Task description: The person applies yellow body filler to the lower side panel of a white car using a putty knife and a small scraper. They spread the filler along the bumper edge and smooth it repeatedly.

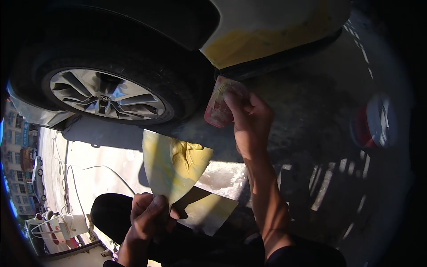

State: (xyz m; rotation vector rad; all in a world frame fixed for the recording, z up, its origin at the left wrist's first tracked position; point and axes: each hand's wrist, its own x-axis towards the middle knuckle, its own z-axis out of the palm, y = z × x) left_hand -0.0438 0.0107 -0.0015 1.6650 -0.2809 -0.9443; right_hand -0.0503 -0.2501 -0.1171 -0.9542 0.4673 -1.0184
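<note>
My left hand (153, 213) is closed around the narrow end of a broad putty knife (162, 155), whose blade points up and away from me. A thick lump of yellow body filler (187, 155) sits on that blade, with thinner smears around it. Beneath this hand is a second smeared putty knife (211, 213); I cannot tell whether the same hand grips it. My right hand (251, 118) pinches a translucent red spreader (218, 109), smeared with filler, with the thumb on its face. The spreader is close to the yellow-patched car body panel (253, 46), with a gap seen below the panel's dark lower edge.
A car wheel (106, 95) with a silver rim and black tyre fills the upper left. On the ground at the right stands a red tub with a pale top (376, 122). A thin cable (98, 167) runs over the sunlit ground at the left, with a parked car (39, 178) farther off.
</note>
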